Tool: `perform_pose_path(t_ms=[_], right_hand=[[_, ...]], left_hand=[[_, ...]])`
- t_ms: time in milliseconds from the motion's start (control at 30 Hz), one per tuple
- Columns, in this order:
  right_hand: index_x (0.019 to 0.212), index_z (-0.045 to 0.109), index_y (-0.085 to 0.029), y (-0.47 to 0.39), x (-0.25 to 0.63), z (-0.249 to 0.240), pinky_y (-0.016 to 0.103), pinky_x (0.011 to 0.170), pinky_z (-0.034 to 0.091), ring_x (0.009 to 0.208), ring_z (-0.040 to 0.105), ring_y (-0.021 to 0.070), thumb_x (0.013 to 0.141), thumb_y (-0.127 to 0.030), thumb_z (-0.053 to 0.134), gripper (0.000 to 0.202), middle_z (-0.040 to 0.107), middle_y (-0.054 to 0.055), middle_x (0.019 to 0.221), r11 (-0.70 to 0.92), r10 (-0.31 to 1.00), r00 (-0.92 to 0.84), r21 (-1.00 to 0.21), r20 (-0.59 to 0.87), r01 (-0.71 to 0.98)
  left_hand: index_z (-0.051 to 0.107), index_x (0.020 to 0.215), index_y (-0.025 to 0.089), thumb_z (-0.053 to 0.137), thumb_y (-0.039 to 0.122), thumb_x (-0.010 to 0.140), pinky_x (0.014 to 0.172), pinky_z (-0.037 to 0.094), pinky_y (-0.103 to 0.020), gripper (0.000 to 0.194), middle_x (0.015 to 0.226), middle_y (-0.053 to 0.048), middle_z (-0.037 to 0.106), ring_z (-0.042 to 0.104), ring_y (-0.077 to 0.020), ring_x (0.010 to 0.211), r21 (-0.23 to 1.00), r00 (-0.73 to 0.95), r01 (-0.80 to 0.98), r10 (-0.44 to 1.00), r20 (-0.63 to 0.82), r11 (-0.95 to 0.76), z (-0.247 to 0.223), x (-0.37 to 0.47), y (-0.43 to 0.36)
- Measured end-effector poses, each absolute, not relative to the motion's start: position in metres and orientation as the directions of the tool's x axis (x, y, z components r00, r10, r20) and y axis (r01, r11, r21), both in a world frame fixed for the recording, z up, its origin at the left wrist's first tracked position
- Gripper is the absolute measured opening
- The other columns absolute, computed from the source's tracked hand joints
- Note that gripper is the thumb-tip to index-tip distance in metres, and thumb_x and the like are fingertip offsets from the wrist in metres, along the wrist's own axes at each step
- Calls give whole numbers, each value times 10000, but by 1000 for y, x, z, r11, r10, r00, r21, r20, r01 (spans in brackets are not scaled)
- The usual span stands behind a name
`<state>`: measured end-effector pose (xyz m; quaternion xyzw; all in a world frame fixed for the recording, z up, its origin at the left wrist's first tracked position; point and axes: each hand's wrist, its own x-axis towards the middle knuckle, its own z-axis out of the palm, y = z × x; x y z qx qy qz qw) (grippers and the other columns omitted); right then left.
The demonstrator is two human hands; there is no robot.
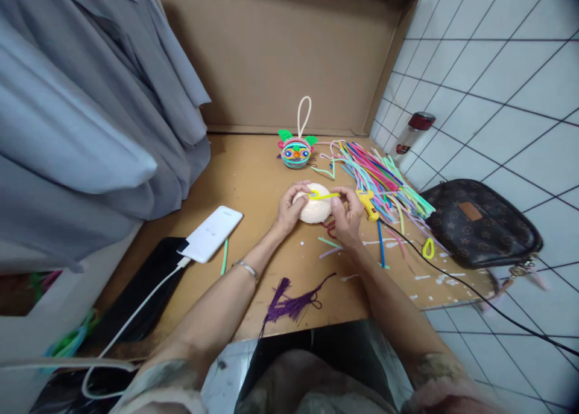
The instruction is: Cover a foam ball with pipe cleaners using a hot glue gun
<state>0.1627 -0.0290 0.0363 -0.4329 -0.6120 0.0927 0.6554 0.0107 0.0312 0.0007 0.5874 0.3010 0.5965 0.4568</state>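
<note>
I have the pale round ball [315, 212] in front of me, just above the middle of the desk [253, 178], and my left grip [289, 209] is closed around its left side, fingers over the far edge and thumb on the near one. My right grip [347, 215] is pinched on the free end of the yellow strip [324, 195], close by the ball's right edge; whether my right thumb also presses on the ball I cannot tell. The strip's curled end lies over the top of the ball, next to my left fingertips; I cannot see whether it is fixed there.

I judge the ball to be light, with a ridged, wrapped-looking surface that should give fair friction. It may dent or its covering may shift if squeezed hard, so the best hold is broad and gentle, around the sides, leaving the top face free. The strip looks thin and nearly weightless, likely bendable enough to keep a curve, yet easily kinked; I would take it near its end, between thumb and forefinger, with little pull. The yellow glue gun [370, 206] sits just beside my right grip, its tip possibly hot, so fingers belong well clear.
</note>
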Motion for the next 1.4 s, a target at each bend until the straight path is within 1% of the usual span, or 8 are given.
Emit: perform_pose_path(t_ms=[100, 200, 333, 533, 667, 800, 1100, 1400], right_hand=[[983, 692, -250, -30, 160, 37, 364, 757, 551, 782, 642, 209, 910, -482, 624, 252, 703, 37, 859, 638, 643, 194, -658, 741, 401], [928, 704, -252, -24, 158, 34, 359, 756, 568, 764, 665, 204, 875, -415, 656, 178, 737, 33, 845, 555, 709, 247, -739, 661, 382], [909, 712, -240, -16, 158, 31, 347, 740, 572, 765, 683, 201, 850, -399, 638, 185, 753, 33, 828, 477, 785, 295, -835, 545, 275], [959, 713, -245, -21, 161, 38, 350, 770, 558, 801, 656, 203, 748, -213, 585, 249, 728, 42, 910, 569, 723, 131, -691, 679, 445], [853, 679, -253, -23, 159, 44, 344, 734, 532, 763, 614, 197, 844, -286, 644, 49, 662, 21, 814, 589, 708, 86, -654, 701, 474], [762, 632, -251, -22, 159, 43, 332, 702, 507, 736, 578, 183, 918, -360, 644, 191, 625, 9, 764, 594, 713, 110, -681, 692, 428], [786, 632, -230, -12, 160, 32, 289, 615, 438, 648, 511, 133, 902, -402, 648, 208, 570, -18, 754, 517, 782, 212, -801, 586, 303], [755, 628, -225, -13, 162, 39, 277, 593, 413, 609, 444, 117, 850, -280, 645, 110, 553, -29, 729, 494, 814, 147, -803, 561, 333]], left_hand=[[652, 920, 211, 682, 468, 790, 1065, 523, -426, 290, 1340, -135, 706, 669, -289, 1232, 894, 109, -207, 899, 424, -397, -1, 10, 33], [657, 923, 217, 678, 470, 793, 1053, 527, -423, 285, 1338, -129, 706, 670, -285, 1221, 893, 105, -201, 897, 428, -403, -2, 10, 34], [668, 920, 217, 673, 449, 803, 1115, 494, -456, 260, 1322, -129, 713, 653, -299, 1278, 884, 112, -168, 882, 457, -437, -2, 10, 33], [660, 914, 218, 673, 428, 800, 1115, 492, -440, 239, 1336, -128, 713, 635, -297, 1315, 884, 102, -180, 885, 453, -432, -3, 9, 34], [653, 920, 221, 672, 450, 812, 1066, 517, -416, 254, 1337, -118, 712, 667, -276, 1232, 895, 86, -181, 900, 427, -408, -3, 9, 36], [662, 926, 215, 683, 451, 824, 1106, 497, -430, 258, 1328, -120, 706, 649, -283, 1275, 887, 116, -161, 884, 454, -434, -1, 10, 33], [656, 877, 215, 689, 407, 821, 1136, 491, -474, 203, 1321, -125, 706, 641, -307, 1305, 877, 151, -148, 866, 476, -456, 5, 12, 26], [651, 890, 217, 655, 378, 810, 1140, 488, -470, 180, 1338, -120, 696, 624, -308, 1328, 885, 155, -153, 874, 460, -439, 4, 12, 26]])
